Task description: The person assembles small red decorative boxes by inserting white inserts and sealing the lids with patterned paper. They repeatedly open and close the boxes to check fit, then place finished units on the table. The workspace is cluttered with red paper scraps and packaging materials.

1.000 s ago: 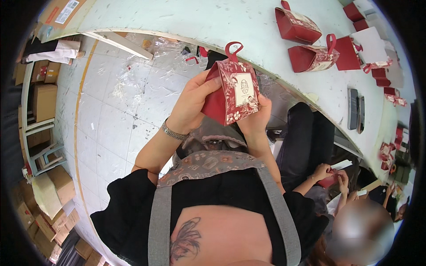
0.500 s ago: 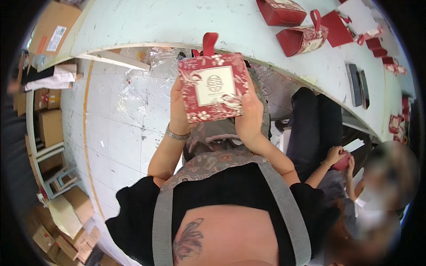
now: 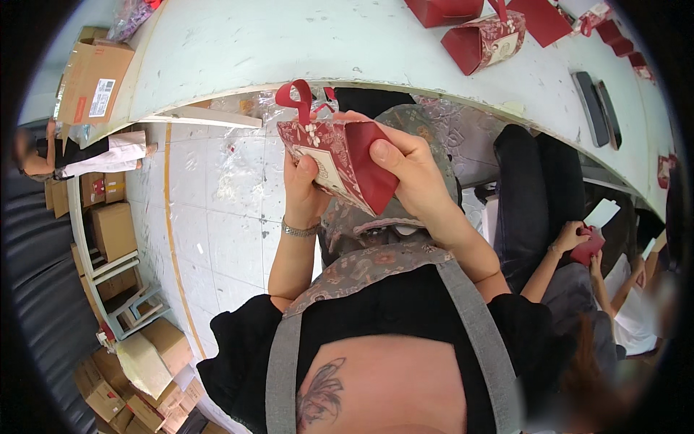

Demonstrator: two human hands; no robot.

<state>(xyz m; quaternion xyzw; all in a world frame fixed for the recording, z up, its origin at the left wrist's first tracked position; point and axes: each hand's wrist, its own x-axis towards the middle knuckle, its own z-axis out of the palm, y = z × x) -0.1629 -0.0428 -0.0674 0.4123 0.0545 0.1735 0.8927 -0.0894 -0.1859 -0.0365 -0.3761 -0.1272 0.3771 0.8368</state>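
In the head view, the red floral box (image 3: 334, 163) is held up between the person's two hands, over the lap and just off the near edge of the worktop (image 3: 289, 43). It is tilted, with its printed face and cream label turned down toward the left and a plain red side panel turned to the right. A red ribbon loop (image 3: 306, 101) stands up from its upper left corner, clear of the fingers.

The left hand (image 3: 302, 189) has the box by its left side: the thumb lies on the printed face, over the edge of the label, and the other fingers pass behind, mostly hidden. The right hand (image 3: 418, 177) is closed around the opposite side, its thumb pressed flat on the plain side panel and its fingers reaching behind, one showing past the upper edge. Both sets of fingers are parted only by the box between them; how firmly they press cannot be told. A metal wristband (image 3: 300, 230) sits on the left wrist, below the box.

On the worktop to the right, well apart from the hands, lies another floral box (image 3: 502, 43). At lower right, a co-worker's hands (image 3: 575, 235) hold a small red piece (image 3: 587, 247).
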